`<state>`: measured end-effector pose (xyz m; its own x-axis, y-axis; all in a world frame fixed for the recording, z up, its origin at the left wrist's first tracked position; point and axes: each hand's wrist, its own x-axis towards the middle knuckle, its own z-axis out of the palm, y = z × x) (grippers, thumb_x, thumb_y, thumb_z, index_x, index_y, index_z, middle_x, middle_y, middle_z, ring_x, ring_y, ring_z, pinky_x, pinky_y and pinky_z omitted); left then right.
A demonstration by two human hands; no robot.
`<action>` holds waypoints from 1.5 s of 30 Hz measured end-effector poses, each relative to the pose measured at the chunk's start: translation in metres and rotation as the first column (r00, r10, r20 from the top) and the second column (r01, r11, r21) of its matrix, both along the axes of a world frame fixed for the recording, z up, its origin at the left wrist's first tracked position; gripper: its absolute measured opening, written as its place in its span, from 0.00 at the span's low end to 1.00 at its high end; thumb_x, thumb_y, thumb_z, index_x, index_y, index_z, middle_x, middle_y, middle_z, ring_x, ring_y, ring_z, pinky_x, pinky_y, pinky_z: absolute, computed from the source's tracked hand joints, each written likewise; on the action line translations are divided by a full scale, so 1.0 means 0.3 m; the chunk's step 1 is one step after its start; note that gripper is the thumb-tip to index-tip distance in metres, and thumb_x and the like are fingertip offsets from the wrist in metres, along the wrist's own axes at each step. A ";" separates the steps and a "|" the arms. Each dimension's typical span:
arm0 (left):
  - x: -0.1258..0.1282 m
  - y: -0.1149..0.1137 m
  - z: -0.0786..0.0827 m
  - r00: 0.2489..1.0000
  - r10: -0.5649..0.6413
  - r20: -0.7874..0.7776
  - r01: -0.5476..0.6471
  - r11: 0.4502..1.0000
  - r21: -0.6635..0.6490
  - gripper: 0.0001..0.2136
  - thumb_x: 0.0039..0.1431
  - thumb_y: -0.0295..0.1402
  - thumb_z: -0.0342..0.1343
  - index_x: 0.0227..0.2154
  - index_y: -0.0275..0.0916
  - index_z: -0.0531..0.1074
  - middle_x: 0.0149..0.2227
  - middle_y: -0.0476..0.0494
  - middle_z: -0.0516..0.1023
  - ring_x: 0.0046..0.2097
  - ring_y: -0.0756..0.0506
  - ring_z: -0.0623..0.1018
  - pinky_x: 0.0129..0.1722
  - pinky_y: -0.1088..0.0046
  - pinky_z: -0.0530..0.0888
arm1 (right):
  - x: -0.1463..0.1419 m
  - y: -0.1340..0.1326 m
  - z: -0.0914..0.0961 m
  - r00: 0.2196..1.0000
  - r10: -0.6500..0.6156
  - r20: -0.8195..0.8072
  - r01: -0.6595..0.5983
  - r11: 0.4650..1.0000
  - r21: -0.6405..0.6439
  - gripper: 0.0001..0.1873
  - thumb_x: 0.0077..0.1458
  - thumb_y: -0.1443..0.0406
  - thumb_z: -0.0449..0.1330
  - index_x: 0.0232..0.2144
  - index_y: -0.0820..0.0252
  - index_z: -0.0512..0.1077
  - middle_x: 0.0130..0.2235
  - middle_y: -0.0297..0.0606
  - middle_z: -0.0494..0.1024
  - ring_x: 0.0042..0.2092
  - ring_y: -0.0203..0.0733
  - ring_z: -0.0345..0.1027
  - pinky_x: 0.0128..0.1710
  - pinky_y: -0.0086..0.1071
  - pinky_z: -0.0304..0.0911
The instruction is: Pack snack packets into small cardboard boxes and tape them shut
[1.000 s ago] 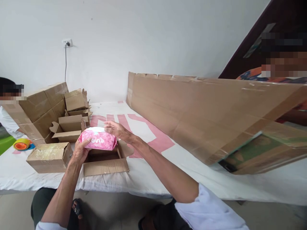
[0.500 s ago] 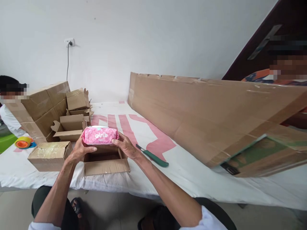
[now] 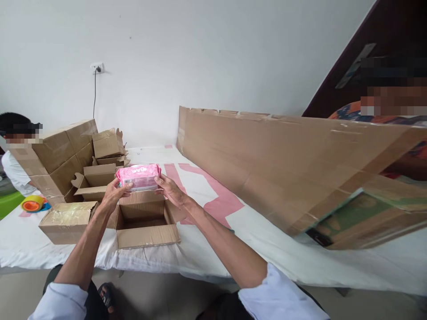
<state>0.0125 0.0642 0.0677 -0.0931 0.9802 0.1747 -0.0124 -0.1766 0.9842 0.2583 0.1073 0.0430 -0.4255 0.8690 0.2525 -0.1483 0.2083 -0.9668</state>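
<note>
From my end I see the left hand [image 3: 115, 192] clamped on one end of a pink pack [image 3: 140, 178] and the right hand [image 3: 171, 190] clamped on the other. They hold it in the air by the far side of an open box [image 3: 148, 238]. I make out a taped box [image 3: 66, 220] left of that, and a tape roll [image 3: 32, 203] farther left on the table [image 3: 267, 249]

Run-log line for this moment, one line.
left hand: holds pink pack | right hand: holds same pack | open box: on table
</note>
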 end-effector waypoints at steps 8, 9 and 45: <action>-0.038 0.071 0.061 0.990 -0.134 -0.047 0.136 0.990 0.045 0.30 0.35 0.40 0.83 0.44 0.35 0.85 0.40 0.38 0.87 0.33 0.44 0.83 0.34 0.69 0.80 | -0.004 0.088 0.020 0.994 -0.088 -0.059 0.092 0.994 0.060 0.29 0.56 0.44 0.71 0.50 0.57 0.79 0.41 0.37 0.81 0.35 0.37 0.74 0.33 0.30 0.74; -0.042 0.077 0.062 0.989 -0.140 -0.046 0.142 0.989 0.047 0.30 0.36 0.40 0.83 0.44 0.35 0.85 0.39 0.38 0.87 0.33 0.44 0.83 0.34 0.70 0.80 | -0.005 0.097 0.018 0.994 -0.092 -0.065 0.094 0.995 0.041 0.28 0.56 0.44 0.71 0.48 0.57 0.79 0.40 0.37 0.81 0.34 0.37 0.74 0.33 0.30 0.74; -0.047 0.189 -0.011 0.992 -0.113 0.055 0.119 0.985 -0.127 0.28 0.34 0.32 0.83 0.41 0.32 0.83 0.36 0.33 0.87 0.33 0.42 0.86 0.32 0.72 0.79 | -0.016 0.167 -0.019 0.993 -0.119 -0.025 0.115 0.984 -0.138 0.26 0.60 0.44 0.71 0.44 0.60 0.78 0.31 0.36 0.81 0.28 0.35 0.74 0.30 0.28 0.75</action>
<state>-0.0016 0.1210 0.0643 0.0172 0.9989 0.0436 -0.0730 -0.0423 0.9964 0.2534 0.1573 0.0372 -0.3122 0.9396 0.1406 -0.1626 0.0929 -0.9823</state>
